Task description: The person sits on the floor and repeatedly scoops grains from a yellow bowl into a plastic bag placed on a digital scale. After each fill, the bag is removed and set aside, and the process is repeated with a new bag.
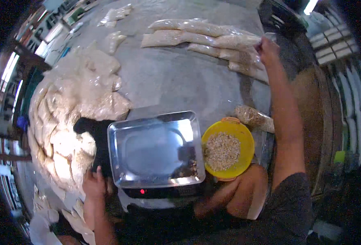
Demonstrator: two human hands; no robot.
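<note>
My right hand (pixel 269 51) reaches far forward on the right. Its fingers are closed at the end of a long clear plastic bag (pixel 235 41) with pale contents, lying in a row of similar bags. My left hand (pixel 94 184) is low on the left, fingers loosely apart with nothing visible in them, beside a digital scale (pixel 142 191) with a red-lit display. On the scale sits a shiny metal tray (pixel 156 151) with a few small pieces in its near right corner. Right of it stands a yellow basin (pixel 247 143) holding pale, chip-like pieces (pixel 222 151).
A large heap of filled clear bags (pixel 74 90) covers the left side. Another filled bag (pixel 254 117) lies behind the basin. Smaller bags (pixel 116 15) rest at the far left. Stacked white packs (pixel 333 43) stand at the right.
</note>
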